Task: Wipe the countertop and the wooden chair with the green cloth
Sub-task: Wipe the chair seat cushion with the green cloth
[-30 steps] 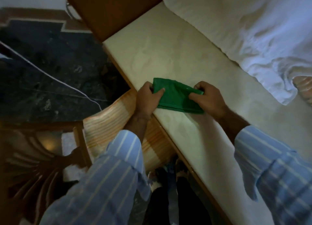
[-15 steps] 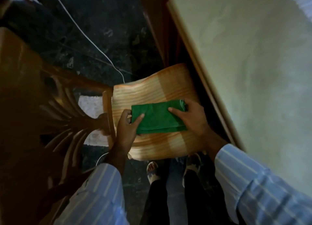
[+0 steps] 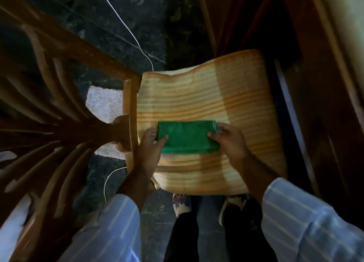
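Note:
The folded green cloth (image 3: 188, 136) lies flat on the striped orange seat (image 3: 206, 96) of the wooden chair, near its front half. My left hand (image 3: 150, 145) grips the cloth's left end, thumb on top. My right hand (image 3: 229, 141) grips its right end in the same way. The chair's dark carved backrest (image 3: 59, 112) fans out to the left. The pale countertop (image 3: 348, 25) shows only as a strip at the top right edge.
A thin white cable (image 3: 128, 31) runs across the dark stone floor behind the chair. A white mat (image 3: 102, 102) lies under the chair's back. A dark wooden cabinet front (image 3: 307, 68) stands right of the seat. My feet (image 3: 181, 204) are just below the seat.
The cloth has come off the countertop and down onto the chair seat, held at both ends. The view has swung left and down, and the chair now fills the frame.

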A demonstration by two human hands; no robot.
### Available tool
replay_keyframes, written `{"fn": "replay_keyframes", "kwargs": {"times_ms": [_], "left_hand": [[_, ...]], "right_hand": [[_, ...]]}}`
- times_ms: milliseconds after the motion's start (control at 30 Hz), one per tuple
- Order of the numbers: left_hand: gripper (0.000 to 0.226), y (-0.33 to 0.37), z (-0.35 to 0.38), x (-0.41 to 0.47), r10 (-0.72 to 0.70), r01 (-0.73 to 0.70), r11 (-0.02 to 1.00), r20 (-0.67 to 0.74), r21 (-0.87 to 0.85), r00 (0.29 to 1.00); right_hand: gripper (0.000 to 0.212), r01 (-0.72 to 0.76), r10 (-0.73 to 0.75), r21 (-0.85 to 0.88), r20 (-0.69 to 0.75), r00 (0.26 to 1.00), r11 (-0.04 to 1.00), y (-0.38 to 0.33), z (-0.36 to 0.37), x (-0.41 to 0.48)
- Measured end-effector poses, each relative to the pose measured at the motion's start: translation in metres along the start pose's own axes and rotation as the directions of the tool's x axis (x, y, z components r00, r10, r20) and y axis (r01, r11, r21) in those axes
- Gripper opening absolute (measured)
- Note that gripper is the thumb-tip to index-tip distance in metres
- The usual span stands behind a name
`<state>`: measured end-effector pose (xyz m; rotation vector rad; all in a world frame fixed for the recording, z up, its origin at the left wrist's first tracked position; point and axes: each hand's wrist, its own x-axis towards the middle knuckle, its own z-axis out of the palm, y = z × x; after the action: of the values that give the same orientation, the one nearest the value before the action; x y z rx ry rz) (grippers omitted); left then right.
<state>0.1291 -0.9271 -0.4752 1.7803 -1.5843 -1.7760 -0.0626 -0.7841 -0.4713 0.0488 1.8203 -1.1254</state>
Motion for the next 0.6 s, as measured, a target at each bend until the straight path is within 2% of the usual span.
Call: {"fn": "replay_keyframes", "kwargs": {"times_ms": [133,200,300,367,433,467,533,600], "left_hand": [[0.020,0.036,0.018,0.064,0.169,-0.167,0.985,-0.035,0.040,0.985],[0.021,0.052,0.027,0.088,0.238,-0.219,0.955,-0.074,0.200,0.968],[0.032,0.058,0.032,0.108,0.352,-0.247,0.801,-0.094,0.546,0.931],[0.045,0.054,0.033,0.106,0.488,-0.319,0.617,-0.032,0.719,0.872],[0.059,0.047,0.035,0.100,0.604,-0.462,0.396,0.154,0.794,0.782],[0.064,0.044,0.036,0.096,0.608,-0.552,0.298,0.290,0.779,0.739],[0.074,0.036,0.039,0.093,0.523,-0.665,0.144,0.514,0.733,0.680],[0.078,0.032,0.042,0.097,0.457,-0.686,0.044,0.596,0.726,0.660]], "right_hand": [[0.038,0.168,-0.185,-0.158,-0.100,0.978,0.973,-0.040,0.011,0.060],[0.042,0.229,-0.252,-0.203,-0.098,0.963,0.952,-0.054,0.013,0.083],[0.043,0.304,-0.342,-0.300,-0.083,0.936,0.904,-0.057,0.009,0.101],[0.042,0.366,-0.473,-0.509,-0.094,0.876,0.779,-0.042,-0.007,0.102],[0.049,0.349,-0.571,-0.738,-0.060,0.819,0.578,-0.021,-0.034,0.099],[0.053,0.317,-0.592,-0.816,-0.039,0.805,0.484,-0.009,-0.049,0.097],[0.059,0.242,-0.615,-0.916,-0.006,0.789,0.319,0.013,-0.077,0.092],[0.060,0.230,-0.661,-0.954,0.046,0.749,0.194,0.030,-0.097,0.089]]}}
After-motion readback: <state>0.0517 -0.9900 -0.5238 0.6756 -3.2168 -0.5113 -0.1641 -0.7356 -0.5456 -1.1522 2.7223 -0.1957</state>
